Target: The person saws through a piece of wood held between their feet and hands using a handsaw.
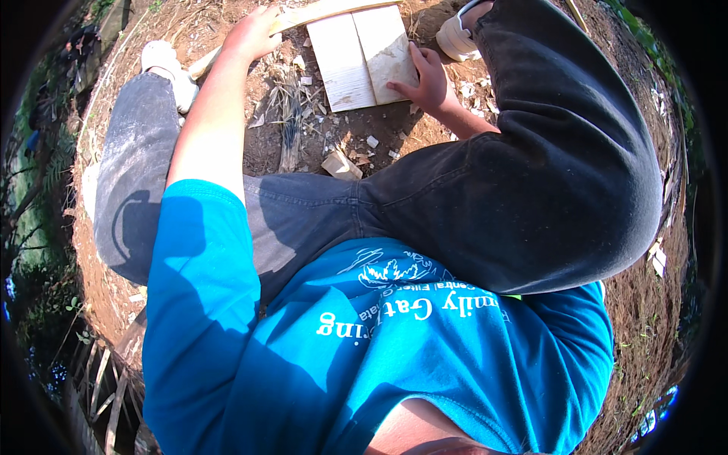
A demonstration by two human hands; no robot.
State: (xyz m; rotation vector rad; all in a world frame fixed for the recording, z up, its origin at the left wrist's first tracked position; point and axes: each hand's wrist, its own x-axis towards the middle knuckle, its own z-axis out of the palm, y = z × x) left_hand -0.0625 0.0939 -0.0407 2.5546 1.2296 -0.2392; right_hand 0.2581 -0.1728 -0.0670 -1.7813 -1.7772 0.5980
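Note:
Near the top of the head view, two pale flat wooden boards [341, 68] lie side by side on the dirt, with a narrow dark gap between them. My right hand [434, 82] grips the right-hand board [385, 49], its thumb on the top face and its fingers along the right edge. My left hand [254, 34] is closed around a long pale wooden strip [326, 10] that crosses the far end of the boards. A length of wood comes out below my left forearm toward my left shoe. The undersides of the boards are hidden.
Wood chips [371, 142] are scattered over the bare soil. A small wood block [341, 165] lies near my lap, beside a bundle of dry fibres [290, 125]. My bent legs and pale shoes [171, 74] frame the spot on both sides.

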